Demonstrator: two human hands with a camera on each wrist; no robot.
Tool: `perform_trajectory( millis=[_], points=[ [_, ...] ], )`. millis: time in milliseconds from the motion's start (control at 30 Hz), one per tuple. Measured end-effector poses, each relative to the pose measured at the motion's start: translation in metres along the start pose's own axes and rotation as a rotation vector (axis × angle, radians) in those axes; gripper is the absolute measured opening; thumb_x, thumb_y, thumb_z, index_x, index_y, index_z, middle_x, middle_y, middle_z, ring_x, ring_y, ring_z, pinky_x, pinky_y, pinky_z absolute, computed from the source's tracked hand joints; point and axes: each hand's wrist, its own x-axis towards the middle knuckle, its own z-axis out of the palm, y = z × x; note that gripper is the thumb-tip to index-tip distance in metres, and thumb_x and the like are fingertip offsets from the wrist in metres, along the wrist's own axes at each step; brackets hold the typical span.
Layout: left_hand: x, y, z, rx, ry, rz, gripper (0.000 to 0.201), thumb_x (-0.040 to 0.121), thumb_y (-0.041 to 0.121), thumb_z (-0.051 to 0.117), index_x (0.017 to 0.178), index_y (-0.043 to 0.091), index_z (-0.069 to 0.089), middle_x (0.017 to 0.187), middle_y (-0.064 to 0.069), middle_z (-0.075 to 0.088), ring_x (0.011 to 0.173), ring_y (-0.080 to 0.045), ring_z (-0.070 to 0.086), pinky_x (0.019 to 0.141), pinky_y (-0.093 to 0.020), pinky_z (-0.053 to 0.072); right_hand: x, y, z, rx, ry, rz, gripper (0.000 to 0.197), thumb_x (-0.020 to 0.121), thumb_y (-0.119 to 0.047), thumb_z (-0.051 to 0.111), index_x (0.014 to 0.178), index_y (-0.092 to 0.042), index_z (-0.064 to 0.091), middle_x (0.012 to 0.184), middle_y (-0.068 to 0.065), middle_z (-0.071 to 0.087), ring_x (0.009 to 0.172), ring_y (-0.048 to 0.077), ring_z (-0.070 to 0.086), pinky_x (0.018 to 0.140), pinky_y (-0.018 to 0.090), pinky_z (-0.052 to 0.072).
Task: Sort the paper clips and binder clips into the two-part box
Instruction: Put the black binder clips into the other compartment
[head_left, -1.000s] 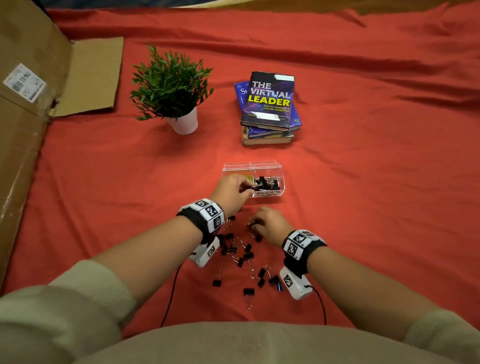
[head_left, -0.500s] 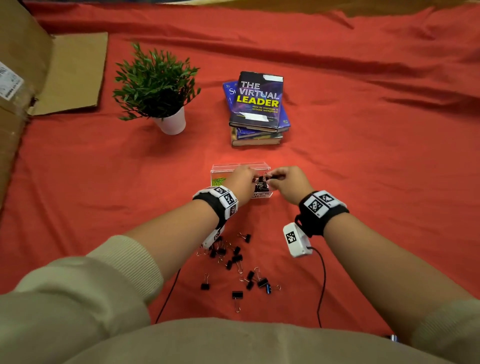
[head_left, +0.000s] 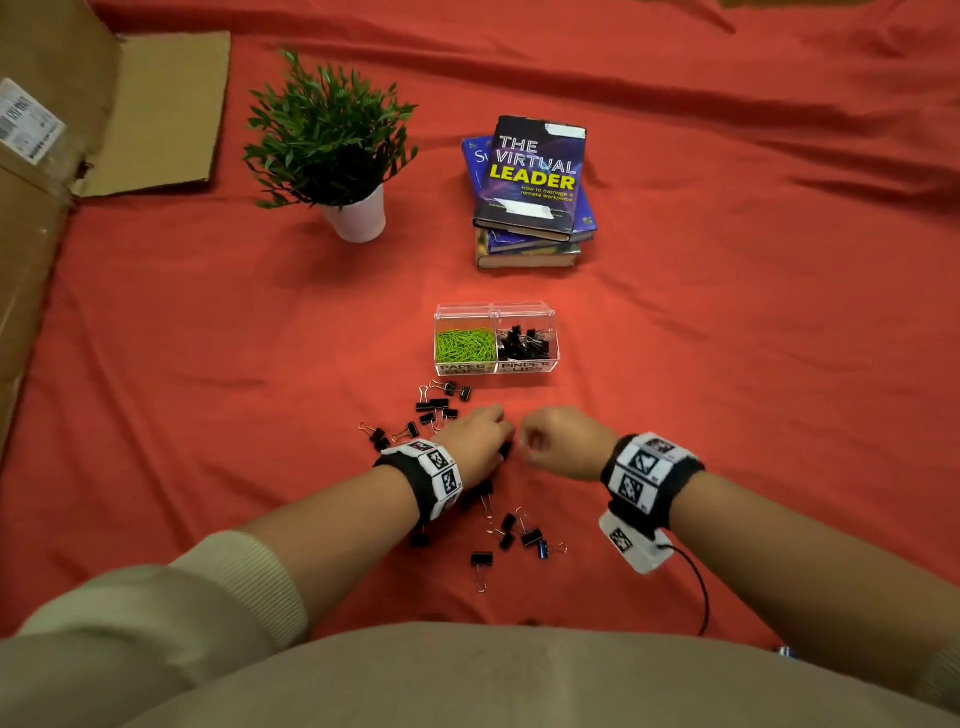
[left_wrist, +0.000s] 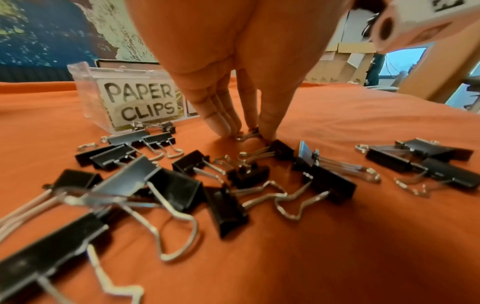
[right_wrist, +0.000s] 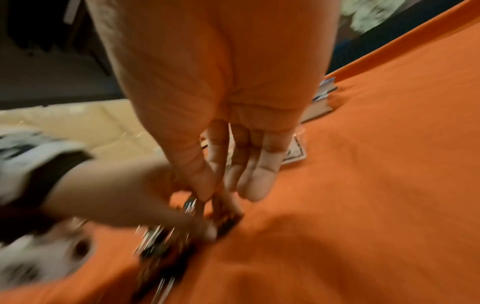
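The clear two-part box stands on the red cloth, with green paper clips in its left half and black binder clips in its right half. Loose black binder clips lie scattered in front of it, with more nearer me. My left hand points down into the pile. In the left wrist view its thumb and forefinger pinch the wire handle of a small binder clip on the cloth. My right hand is just to its right with curled fingers over a clip. Blur hides whether it holds that clip.
A potted plant and a stack of books stand behind the box. A cardboard box lines the left edge. A cable trails from my right wrist camera. Several clips lie close under my left wrist.
Both hands have come back from the box to the pile of loose clips. The box is now uncovered, and my left hand has pinched a clip.
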Motion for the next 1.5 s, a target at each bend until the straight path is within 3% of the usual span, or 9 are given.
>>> perform_trajectory(
  millis=[233,467,533,633,967,1100,1200,1300,1500],
  points=[
    [-0.008,-0.003,-0.004,-0.120,0.069,-0.002,0.023,0.087,0.021,0.055,0.106,0.008,0.053,0.108,-0.009,0.055,0.102,-0.027,0.054,0.086,-0.035,0.043,-0.042,0.005,0.060,-0.288,-0.296,-0.065,0.048,0.074,-0.026,0.068,0.118,-0.022,0.050,0.114,0.006,0.043,0.101,0.025,0.049,0.079,0.042,0.050],
    [-0.030,-0.009,-0.001,-0.100,0.007,0.044,0.039,0.087,0.022,0.050,0.126,0.023,0.050,0.110,-0.004,0.057,0.099,-0.023,0.055,0.080,-0.032,0.046,-0.045,0.010,0.069,-0.274,-0.240,-0.121,0.028,0.081,-0.011,0.051,0.108,-0.013,0.058,0.112,0.010,0.049,0.102,0.031,0.052,0.080,0.042,0.046],
    [-0.036,-0.009,0.003,-0.024,-0.029,0.086,0.039,0.090,0.025,0.047,0.129,0.030,0.050,0.107,-0.004,0.052,0.096,-0.022,0.054,0.076,-0.031,0.043,-0.042,0.014,0.068,-0.279,-0.203,-0.114,0.027,0.080,-0.010,0.050,0.106,-0.010,0.057,0.109,0.011,0.050,0.099,0.032,0.053,0.080,0.042,0.046],
    [-0.044,-0.006,0.009,0.052,-0.070,0.126,0.032,0.091,0.023,0.045,0.122,0.024,0.055,0.109,-0.007,0.047,0.092,-0.027,0.056,0.069,-0.034,0.043,-0.036,0.022,0.064,-0.240,-0.144,-0.075,0.027,0.078,-0.010,0.051,0.105,-0.007,0.056,0.107,0.012,0.051,0.096,0.032,0.054,0.079,0.040,0.045],
    [-0.046,-0.007,0.014,0.101,-0.145,0.142,0.032,0.090,0.016,0.052,0.123,0.015,0.051,0.115,-0.010,0.043,0.098,-0.030,0.054,0.080,-0.042,0.050,0.013,0.017,-0.018,0.119,0.395,0.105,0.017,0.081,-0.014,0.063,0.098,-0.015,0.065,0.089,0.001,0.053,0.074,0.013,0.052,0.070,0.025,0.044],
    [-0.044,-0.010,0.013,0.054,-0.149,0.082,0.031,0.088,0.016,0.059,0.117,0.014,0.049,0.113,-0.010,0.042,0.096,-0.030,0.054,0.078,-0.043,0.049,0.049,0.012,-0.043,0.085,0.452,0.136,0.021,0.082,-0.013,0.062,0.103,-0.013,0.064,0.099,0.009,0.056,0.080,0.017,0.051,0.074,0.024,0.040],
    [-0.043,-0.012,0.012,0.017,-0.128,0.040,0.030,0.087,0.016,0.059,0.115,0.012,0.049,0.113,-0.009,0.044,0.093,-0.030,0.055,0.077,-0.042,0.048,0.058,0.012,-0.043,0.062,0.426,0.137,0.027,0.083,-0.013,0.062,0.110,-0.013,0.063,0.113,0.013,0.055,0.094,0.025,0.056,0.085,0.028,0.042],
    [-0.044,-0.015,0.013,-0.061,-0.069,0.001,0.025,0.087,0.016,0.060,0.109,0.010,0.050,0.111,-0.009,0.046,0.093,-0.030,0.056,0.078,-0.040,0.047,0.044,0.005,-0.030,-0.026,0.355,0.048,0.028,0.083,-0.016,0.062,0.111,-0.015,0.061,0.110,0.006,0.053,0.094,0.019,0.052,0.087,0.030,0.043],
    [-0.044,-0.018,0.010,-0.327,0.113,-0.066,0.013,0.086,0.012,0.062,0.096,0.008,0.057,0.100,-0.006,0.059,0.093,-0.024,0.056,0.077,-0.026,0.040,-0.006,0.000,0.031,-0.180,-0.145,-0.111,0.024,0.076,-0.014,0.063,0.099,-0.009,0.062,0.103,0.009,0.056,0.099,0.023,0.051,0.087,0.035,0.045]
  ],
)
